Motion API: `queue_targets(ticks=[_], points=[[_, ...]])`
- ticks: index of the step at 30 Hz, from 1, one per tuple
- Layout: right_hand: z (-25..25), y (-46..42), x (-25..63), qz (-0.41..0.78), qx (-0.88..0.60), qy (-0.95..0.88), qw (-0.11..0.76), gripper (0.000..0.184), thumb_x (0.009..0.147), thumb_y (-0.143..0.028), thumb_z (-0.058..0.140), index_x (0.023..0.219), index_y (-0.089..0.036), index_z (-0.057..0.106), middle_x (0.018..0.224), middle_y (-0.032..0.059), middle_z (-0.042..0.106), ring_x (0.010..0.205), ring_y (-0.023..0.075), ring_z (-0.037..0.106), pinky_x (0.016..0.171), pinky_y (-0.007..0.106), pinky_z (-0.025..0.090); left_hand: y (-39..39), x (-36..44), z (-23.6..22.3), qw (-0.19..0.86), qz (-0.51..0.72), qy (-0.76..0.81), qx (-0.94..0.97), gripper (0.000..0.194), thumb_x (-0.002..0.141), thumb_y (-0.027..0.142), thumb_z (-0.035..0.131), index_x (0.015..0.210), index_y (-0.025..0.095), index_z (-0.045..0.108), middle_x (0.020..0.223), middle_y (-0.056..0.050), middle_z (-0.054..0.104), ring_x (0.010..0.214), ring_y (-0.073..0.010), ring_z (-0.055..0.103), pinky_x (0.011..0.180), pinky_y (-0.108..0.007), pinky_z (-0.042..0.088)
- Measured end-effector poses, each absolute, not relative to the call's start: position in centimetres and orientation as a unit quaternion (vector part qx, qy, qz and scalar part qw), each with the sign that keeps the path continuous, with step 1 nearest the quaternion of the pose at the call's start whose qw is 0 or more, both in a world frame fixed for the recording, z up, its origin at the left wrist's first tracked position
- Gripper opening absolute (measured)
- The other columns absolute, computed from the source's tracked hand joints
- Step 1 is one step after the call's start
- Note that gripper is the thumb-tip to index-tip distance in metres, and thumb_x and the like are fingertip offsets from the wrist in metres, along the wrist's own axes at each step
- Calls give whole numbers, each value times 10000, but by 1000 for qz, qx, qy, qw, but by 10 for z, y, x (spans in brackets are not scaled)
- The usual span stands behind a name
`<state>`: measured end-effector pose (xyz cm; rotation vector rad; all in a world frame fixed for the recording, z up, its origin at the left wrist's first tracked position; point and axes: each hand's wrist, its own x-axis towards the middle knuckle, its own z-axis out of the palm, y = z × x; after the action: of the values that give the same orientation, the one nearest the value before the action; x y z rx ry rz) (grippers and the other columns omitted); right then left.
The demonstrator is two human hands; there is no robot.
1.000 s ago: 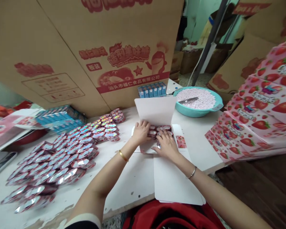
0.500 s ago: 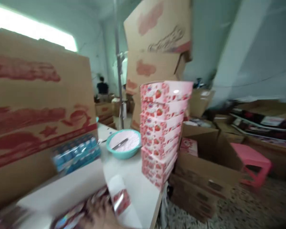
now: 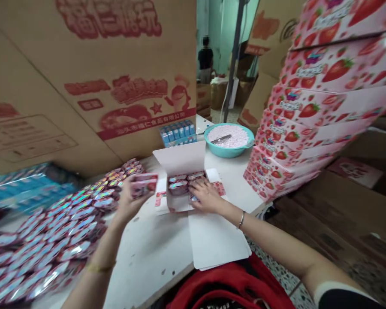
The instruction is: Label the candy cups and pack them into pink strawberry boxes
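Observation:
In my left hand [image 3: 131, 199], held up left of the box, is a small pink-and-red pack [image 3: 144, 185]; my fingers are closed round it. An open white-lined carton [image 3: 180, 156] with strawberry-printed sides stands on the table, its flaps spread out. Several shiny dark-red packs [image 3: 178, 185] fill its back part, while its front left shows bare bottom. My right hand [image 3: 206, 195] reaches into the carton's right side, fingers spread over the packs there. Loose packs of the same look [image 3: 80, 214] lie in rows to the left of my left hand.
A turquoise basin [image 3: 230, 151] of pale pieces with a knife-like tool stands behind the carton. Strawberry-printed boxes [image 3: 296, 111] rise in a tall stack at the right. Blue wrapped packs [image 3: 178, 133] lean by a large cardboard box [image 3: 122, 56]. A person [image 3: 206, 60] stands far back.
My view has swung left and down, bringing the carton and both hands into the middle. My left hand now shows with a pack; the right hand was blurred low down before.

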<state>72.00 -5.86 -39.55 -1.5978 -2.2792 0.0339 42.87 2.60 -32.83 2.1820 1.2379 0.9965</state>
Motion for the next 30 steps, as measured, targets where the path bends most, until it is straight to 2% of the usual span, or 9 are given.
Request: queue_targets(ticks=[3,6,9,13,16,19,22,27,30], points=[[-395,-62,712,-1,-581,-795,174,521,840,-418,650,1264,-118,603,1265,165,613,1218,319,498,1166,533,235,27,476,-336,286,261,366,846,678,732,459,726,1281,186,438,1218,-109,594,1066,-241,622,907,-376,521],[-392,-64,713,-10,-600,-777,190,523,823,-439,658,1246,-135,608,1206,152,625,1174,319,507,1145,510,269,28,509,-343,183,134,336,914,639,686,461,763,1213,185,529,1163,-116,627,1086,-293,602,946,-436,483],[-394,-65,715,-5,-613,-763,206,573,827,-468,651,1283,-128,583,1230,161,604,1177,321,498,1111,483,317,26,518,-352,71,54,345,934,648,678,476,772,1208,182,543,1180,-141,620,1163,-348,558,1010,-509,421],[-400,-65,716,12,-615,-762,203,549,815,-428,671,1274,-141,583,1238,164,582,1202,321,477,1095,479,329,17,516,-361,1,63,359,931,691,688,475,777,1267,191,530,1302,-172,566,1244,-371,513,1107,-562,333],[-400,-64,716,16,-611,-767,196,535,801,-394,681,1266,-146,591,1246,165,572,1206,324,469,1095,480,327,7,517,-365,-12,44,369,928,717,722,392,760,1353,199,478,1338,-169,567,1284,-361,510,1147,-555,300],[-399,-64,717,14,-609,-770,192,532,796,-389,685,1257,-137,603,1233,165,578,1194,322,476,1106,473,320,0,518,-366,-19,9,411,911,769,769,325,708,1439,136,379,1314,-213,594,1274,-351,543,1132,-523,336],[-398,-64,717,16,-609,-770,192,556,795,-412,695,1263,-127,602,1234,170,580,1200,325,474,1119,473,308,-3,519,-364,-23,-26,424,905,796,777,323,692,1445,52,354,1276,-254,618,1224,-342,592,1141,-498,326],[-399,-65,717,9,-611,-768,192,548,801,-408,687,1268,-134,602,1235,170,580,1199,327,475,1106,476,324,-1,521,-359,-67,-68,436,895,786,790,288,636,1445,-34,346,1395,-340,493,1238,-357,584,1150,-473,300],[-400,-64,717,8,-608,-770,195,567,782,-421,707,1260,-132,606,1221,171,590,1187,328,485,1110,479,324,1,522,-362,-98,-85,432,893,697,802,212,549,1422,-63,386,1249,-336,607,1119,-354,655,1147,-487,290]])
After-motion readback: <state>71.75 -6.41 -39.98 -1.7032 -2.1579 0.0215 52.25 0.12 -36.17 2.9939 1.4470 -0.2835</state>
